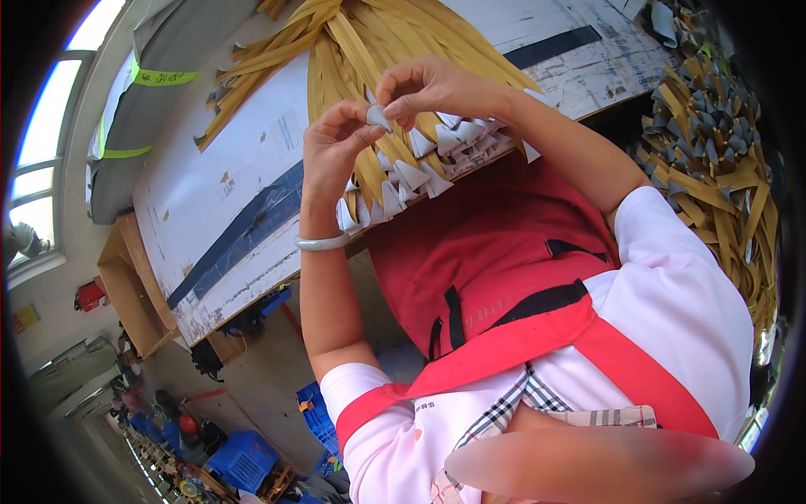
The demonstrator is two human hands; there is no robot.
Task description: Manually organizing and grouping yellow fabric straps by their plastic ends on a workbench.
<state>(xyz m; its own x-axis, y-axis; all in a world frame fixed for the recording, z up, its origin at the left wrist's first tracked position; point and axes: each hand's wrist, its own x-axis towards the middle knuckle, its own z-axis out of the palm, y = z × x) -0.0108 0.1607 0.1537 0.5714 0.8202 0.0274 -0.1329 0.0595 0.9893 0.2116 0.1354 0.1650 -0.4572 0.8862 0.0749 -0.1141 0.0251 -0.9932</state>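
My left hand point(334, 149), with a pale bangle point(322, 243) on its wrist, pinches a small white tab point(379, 118) between thumb and fingers. From the other side, the thumb and bent fingers of my right hand point(432, 89) close on the edge of the same tab. Below both hands spreads a bundle of long mustard-yellow strips point(336, 71) that look like zipper tapes. Their near ends carry white folded end tabs point(411, 176) along the table's edge. Whether the held tab joins a strip is hidden by my fingers.
The strips lie on a scuffed white table point(243, 176) with dark blue bands point(243, 231) on it. At right hangs a mass of yellow strips with grey ends point(714, 126). An open cardboard box point(134, 281) stands left, blue crates point(243, 460) lower left.
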